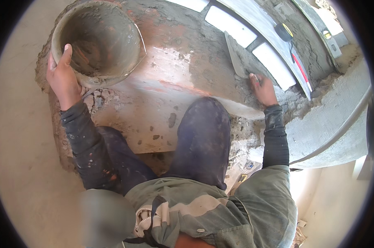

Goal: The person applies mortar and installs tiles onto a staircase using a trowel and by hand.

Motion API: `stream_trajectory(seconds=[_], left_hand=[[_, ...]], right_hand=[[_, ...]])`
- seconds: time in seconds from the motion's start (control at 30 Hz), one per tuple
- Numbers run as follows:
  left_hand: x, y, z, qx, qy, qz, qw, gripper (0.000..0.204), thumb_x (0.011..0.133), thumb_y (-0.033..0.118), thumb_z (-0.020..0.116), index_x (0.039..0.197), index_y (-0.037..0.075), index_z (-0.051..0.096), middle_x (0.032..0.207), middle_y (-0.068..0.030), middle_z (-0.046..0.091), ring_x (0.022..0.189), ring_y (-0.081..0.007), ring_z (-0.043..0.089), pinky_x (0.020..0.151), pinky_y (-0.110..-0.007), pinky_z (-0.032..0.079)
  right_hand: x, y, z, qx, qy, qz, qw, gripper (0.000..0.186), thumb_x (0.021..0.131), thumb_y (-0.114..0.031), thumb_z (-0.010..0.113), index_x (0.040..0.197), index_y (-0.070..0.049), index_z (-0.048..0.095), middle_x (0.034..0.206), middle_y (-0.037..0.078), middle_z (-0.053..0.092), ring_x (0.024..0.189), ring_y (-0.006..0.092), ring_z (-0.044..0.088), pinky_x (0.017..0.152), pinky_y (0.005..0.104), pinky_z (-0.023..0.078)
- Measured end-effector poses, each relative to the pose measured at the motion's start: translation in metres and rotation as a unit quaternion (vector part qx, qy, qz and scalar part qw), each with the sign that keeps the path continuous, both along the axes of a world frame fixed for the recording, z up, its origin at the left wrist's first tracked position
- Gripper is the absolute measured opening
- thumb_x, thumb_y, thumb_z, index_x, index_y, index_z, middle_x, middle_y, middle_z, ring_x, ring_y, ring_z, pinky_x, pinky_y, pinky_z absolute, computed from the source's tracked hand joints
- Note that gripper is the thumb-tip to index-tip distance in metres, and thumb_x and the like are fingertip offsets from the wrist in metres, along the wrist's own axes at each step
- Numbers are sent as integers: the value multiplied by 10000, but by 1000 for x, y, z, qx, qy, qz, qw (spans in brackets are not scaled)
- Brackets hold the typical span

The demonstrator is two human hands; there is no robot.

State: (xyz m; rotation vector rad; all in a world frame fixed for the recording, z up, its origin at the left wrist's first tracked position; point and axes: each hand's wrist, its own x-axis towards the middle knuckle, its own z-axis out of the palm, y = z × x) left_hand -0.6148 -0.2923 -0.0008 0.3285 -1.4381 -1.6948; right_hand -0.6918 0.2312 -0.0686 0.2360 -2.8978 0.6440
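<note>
My left hand (64, 78) grips the rim of a cement-stained bucket (108, 41) at the upper left, its thumb over the edge; wet grey residue lines the inside. My right hand (261, 87) holds a trowel (234, 53) by the handle, its blade lying over a mortar-smeared step surface (203, 49). Just beyond the blade, white tiles (230, 25) sit in a curved row with grey gaps between them. My knees rest near the pale, stained lower face of the step (149, 124).
A curved metal strip (261, 18) runs beside the tiles, with a yellow-black tape measure (284, 32) and a red pencil (300, 68) on it. Farther right are a straightedge with a level vial (333, 47) and a curved plastered wall (327, 124). A pale floor (21, 124) lies at left.
</note>
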Motion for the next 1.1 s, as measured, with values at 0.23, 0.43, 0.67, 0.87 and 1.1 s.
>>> stream_trajectory(seconds=[0.23,0.43,0.67,0.87,1.1], left_hand=[[3,-3,-10,-32,-15,9,999,363,945,125,678,1261,-50,638,1132,-68,674,1002,-139,607,932,-282,456],[14,-16,-18,29,8,-22,999,394,940,131,687,1288,-43,623,1144,-70,673,1023,-146,612,939,-291,468],[20,-37,-19,0,-4,-30,1000,424,982,157,629,1341,-60,565,1321,-124,609,1195,-202,593,1010,-333,478],[25,-41,-21,-10,-5,-29,1000,434,982,154,624,1354,-59,563,1348,-123,597,1216,-200,580,1032,-326,458],[23,-42,-23,5,20,3,1000,428,954,178,667,1306,-59,610,1346,-107,601,1214,-196,577,1045,-323,438]], right_hand=[[62,3,52,275,83,-48,957,385,954,-406,620,980,-27,678,739,239,646,717,428,651,644,490,508],[104,-43,119,241,1,10,970,337,915,-355,706,857,-25,677,645,172,592,566,352,558,550,406,441],[98,-88,166,-40,-364,345,864,318,927,-288,735,842,16,701,638,50,617,552,133,539,526,290,424],[28,-54,199,186,-92,-19,978,395,986,-367,646,925,14,729,607,27,593,497,117,527,491,301,411],[78,-45,94,154,-158,35,975,460,983,-422,636,911,26,717,624,44,570,594,133,496,566,317,416]])
